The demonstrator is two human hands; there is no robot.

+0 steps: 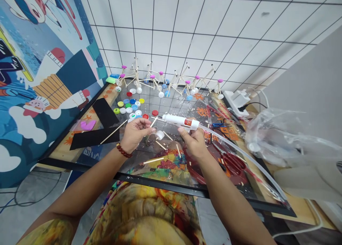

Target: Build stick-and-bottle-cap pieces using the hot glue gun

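Observation:
My left hand [136, 132], with a red bead bracelet at its wrist, pinches a short thin wooden stick [153, 122] between thumb and fingers. In my right hand [196, 141] is a white hot glue gun [173, 119], its nozzle pointing left and close to the stick. A long translucent glue stick [240, 147] trails from the gun's rear, curving down to the right. Just below the nozzle is a white bottle cap [160, 134]; whether it is joined to the held stick I cannot tell. Loose wooden sticks [153, 161] lie on the glossy table top nearer me.
Stick-and-cap figures [153, 77] with pink blobs stand along the back. Colourful bottle caps [128, 105] cluster left of centre, beside black strips [105, 112] and pink clay [88, 125]. On the right are red-handled scissors [232, 163], a power strip [236, 100] and a plastic bag [278, 134].

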